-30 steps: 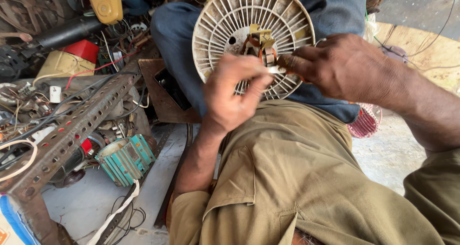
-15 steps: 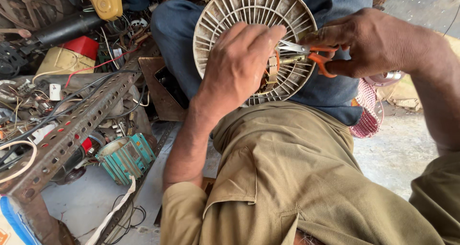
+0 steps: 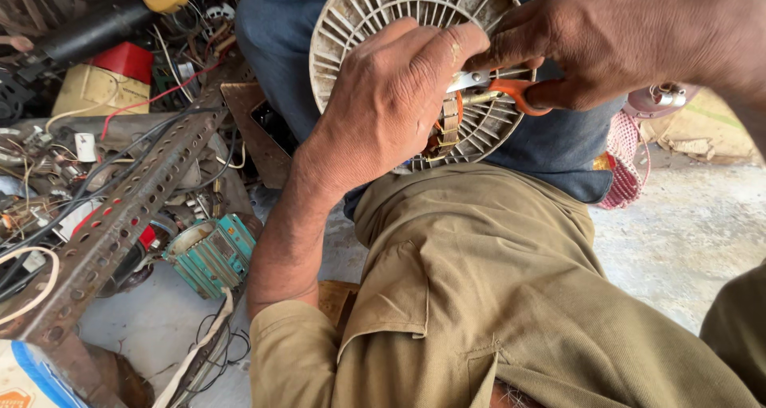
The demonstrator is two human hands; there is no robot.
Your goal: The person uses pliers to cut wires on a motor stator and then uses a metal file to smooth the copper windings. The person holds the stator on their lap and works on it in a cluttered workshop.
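Nearest to me is my own lap in khaki trousers [image 3: 495,296], and from it my left forearm runs up toward twelve o'clock to my left hand [image 3: 391,104], which is closed over the face of the round, cream-coloured slotted fan housing [image 3: 359,17]; the palm covers the middle and the forefinger lies stretched toward three o'clock, touching the metal of the scissors. The housing stands on edge against the blue-trousered leg [image 3: 271,33] of a person sitting opposite me, its ribbed face turned to me. My right hand [image 3: 606,41] comes in from two o'clock and grips the orange-handled scissors [image 3: 511,93], fingers wrapped around the handle loop. The scissors' long axis lies almost level, from three o'clock toward nine, and the blades point straight in under my left fingers to the copper-coloured windings [image 3: 448,124] at the hub, just below and right of my left palm. I cannot tell whether the blades are parted, as my fingers hide the tips. Both hands touch the housing; the left is the nearer to the hub. Farther off at eight o'clock a small teal motor [image 3: 211,252] lies on the floor, beside a rusty perforated angle bar [image 3: 120,216] that slants up toward eleven. Beyond it, at ten o'clock, sits a heap of wires and parts with a red box [image 3: 124,61] on top.
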